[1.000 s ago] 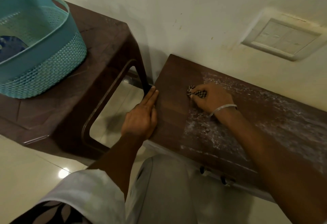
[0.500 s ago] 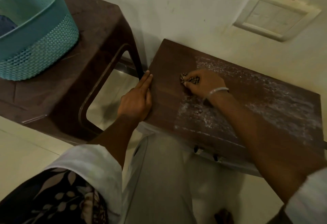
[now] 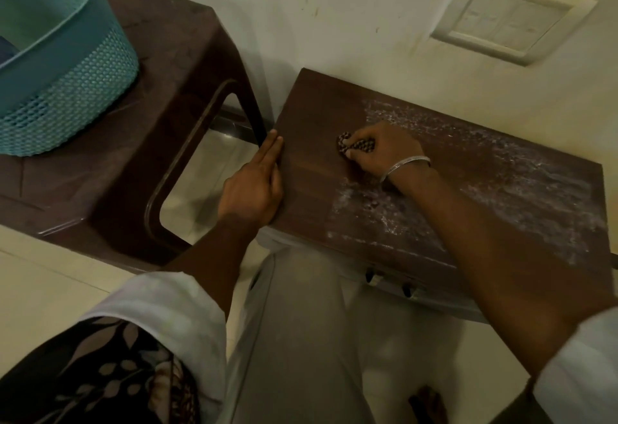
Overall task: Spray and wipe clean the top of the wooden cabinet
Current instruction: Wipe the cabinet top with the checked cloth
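The dark wooden cabinet top (image 3: 311, 196) stands against the wall, its left part bare and its middle and right part streaked with whitish residue (image 3: 521, 182). My right hand (image 3: 384, 152), with a silver bangle on the wrist, grips a small dark patterned cloth (image 3: 354, 147) bunched under its fingers and presses it on the top, at the left edge of the residue. My left hand (image 3: 257, 186) lies flat with straight fingers along the cabinet's left edge. No spray bottle is in view.
A brown plastic stool (image 3: 160, 95) stands just left of the cabinet, carrying a teal perforated basket (image 3: 67, 89). A white switch plate (image 3: 511, 18) sits on the wall above. My grey-trousered leg (image 3: 301, 340) is under the cabinet's front edge, on a pale tiled floor (image 3: 50, 283).
The view has shifted a little, so the cabinet sits lower and more to the left in frame. My right hand stays with the cloth on the same spot; the left hand keeps its place on the edge.
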